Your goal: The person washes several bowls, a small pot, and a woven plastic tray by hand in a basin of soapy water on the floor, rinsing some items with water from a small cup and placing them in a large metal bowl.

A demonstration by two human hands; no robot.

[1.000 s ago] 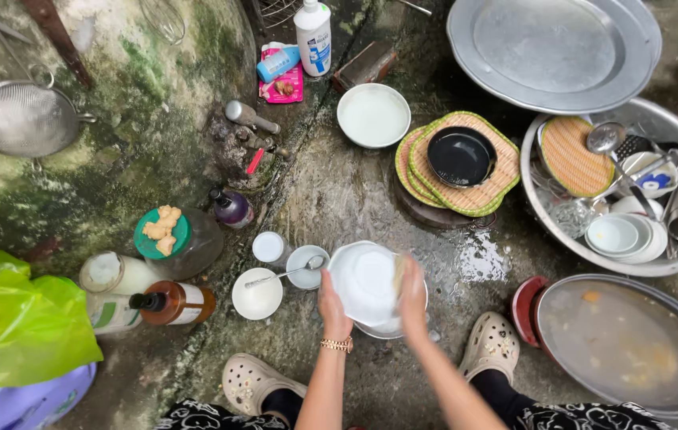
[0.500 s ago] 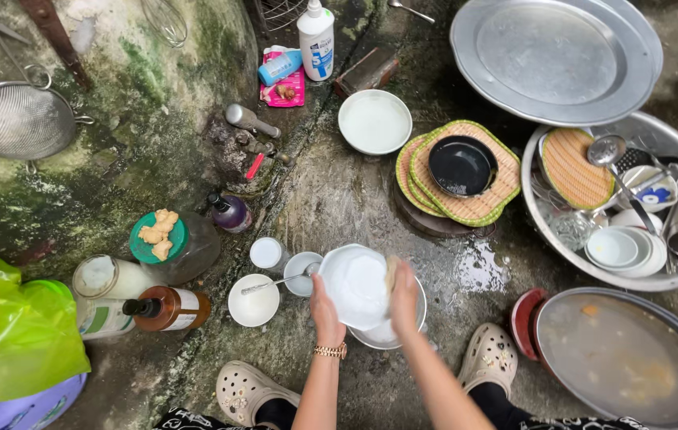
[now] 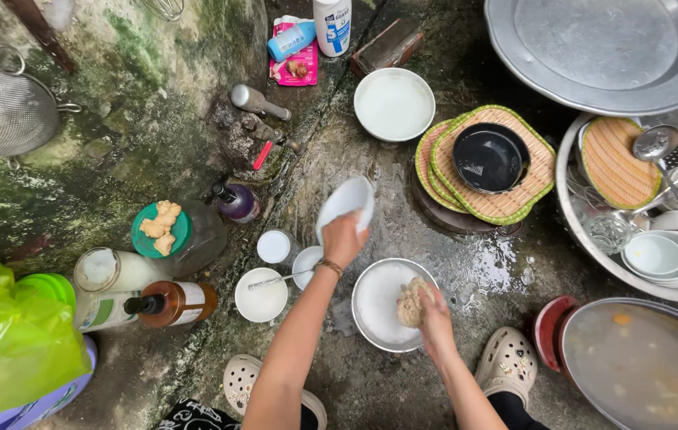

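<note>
At the centre of the frame, low over the wet concrete floor (image 3: pixel 403 191), the two hands have split apart: half a second ago both were on the white plate (image 3: pixel 345 205) above the metal basin (image 3: pixel 379 306), and now the left hand (image 3: pixel 344 239) lifts that plate up and away toward the upper middle, tilted on edge, thumb and fingers clamped on its lower rim. So the scrubbing of this plate looks finished and it is on its way out of the wash. The right hand (image 3: pixel 433 314) drops to the basin, its grip closed around a pale scrubbing sponge (image 3: pixel 412 301) pressed into the soapy water. Left forearm stretches forward; right wrist bends down, beside the beige clog (image 3: pixel 506 365).
</note>
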